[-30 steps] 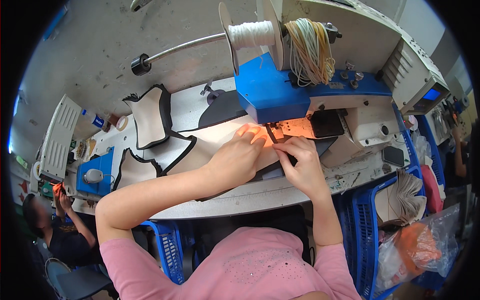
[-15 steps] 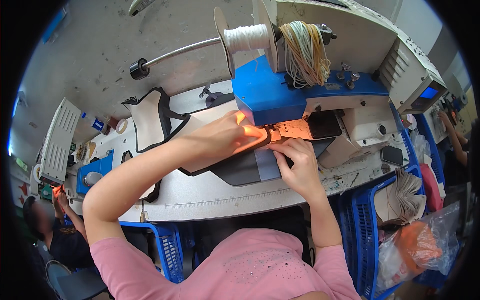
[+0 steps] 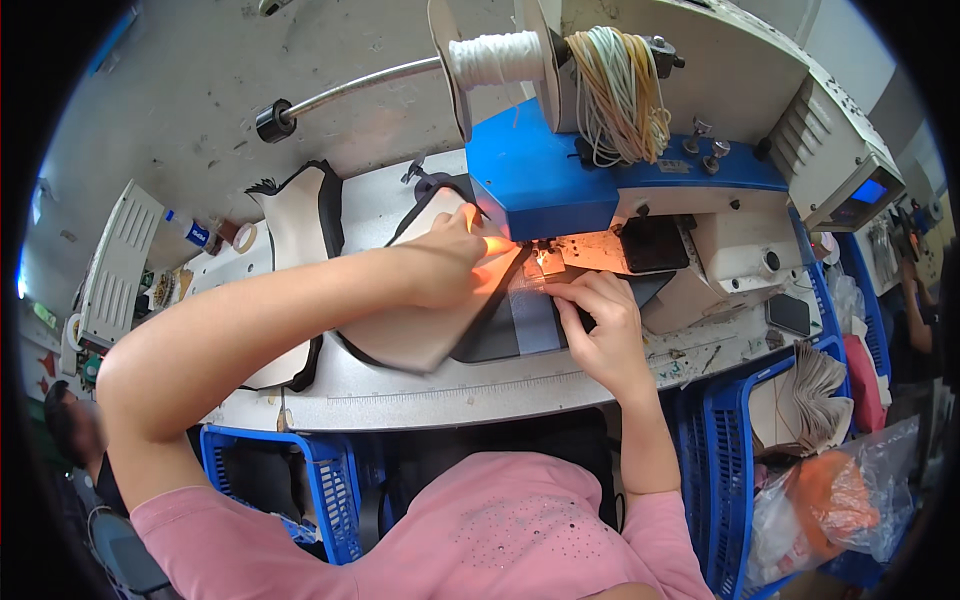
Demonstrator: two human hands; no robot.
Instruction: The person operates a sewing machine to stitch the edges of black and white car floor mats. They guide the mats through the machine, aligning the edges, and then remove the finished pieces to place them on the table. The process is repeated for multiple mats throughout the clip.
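A cream panel with black edging (image 3: 405, 330) lies on the machine bed, one edge at the lit working point of a blue-headed sewing machine (image 3: 540, 170). My left hand (image 3: 450, 260) grips this panel just left of that point, its fingers curled and glowing orange under the lamp. On the right my right hand (image 3: 600, 320) has thumb and forefinger closed together by the machine's foot. What they pinch, if anything, is too small to make out. Beneath them is a dark grey flat piece (image 3: 490, 335) with a lighter grey band (image 3: 537, 325).
More cream panels with black edges (image 3: 295, 215) lie at the left. A white thread spool (image 3: 495, 58) and hanging cords (image 3: 615, 95) sit above the machine. A phone (image 3: 788, 313) rests at the right; blue baskets (image 3: 735, 450) flank me. Another person (image 3: 75, 425) is at far left.
The cream panel has swung counter-clockwise, its near end coming toward me. My left hand turned with it and my left elbow moved outward to the left. The right hand stayed nearly in place.
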